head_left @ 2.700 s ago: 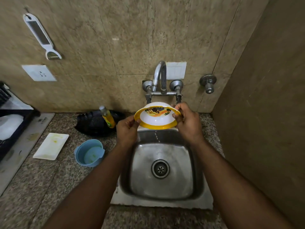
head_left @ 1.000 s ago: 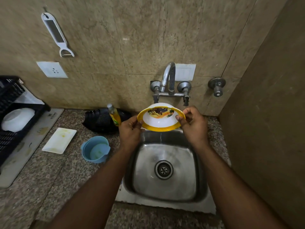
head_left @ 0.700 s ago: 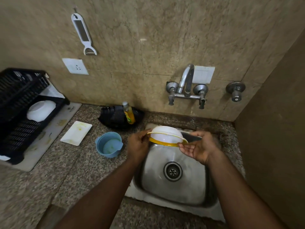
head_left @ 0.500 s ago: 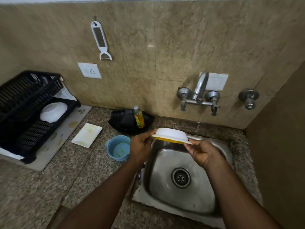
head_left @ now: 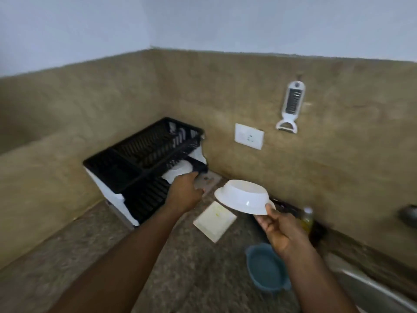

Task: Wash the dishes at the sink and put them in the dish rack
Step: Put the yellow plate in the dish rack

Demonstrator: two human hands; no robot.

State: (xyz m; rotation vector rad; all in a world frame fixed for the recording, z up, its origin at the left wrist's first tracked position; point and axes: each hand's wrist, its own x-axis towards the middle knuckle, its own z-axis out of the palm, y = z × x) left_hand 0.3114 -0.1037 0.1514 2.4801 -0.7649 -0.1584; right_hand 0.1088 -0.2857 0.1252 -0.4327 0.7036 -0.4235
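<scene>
My right hand [head_left: 283, 231]: pinches the rim of the upturned bowl [head_left: 243, 196], which is in the air.
My left hand [head_left: 184, 192]: reaches to the dish rack [head_left: 144, 154]; I cannot tell if the fingers are spread.
Lower shelf: one white bowl [head_left: 178, 171] is already there, just beyond my left hand.
Advice: I should keep the bowl upside down and slide it in beside the other one.

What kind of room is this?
Most likely a home kitchen: a black dish rack stands on a granite counter, a peeler hangs on the tiled wall, and a steel sink edge shows at lower right.
</scene>
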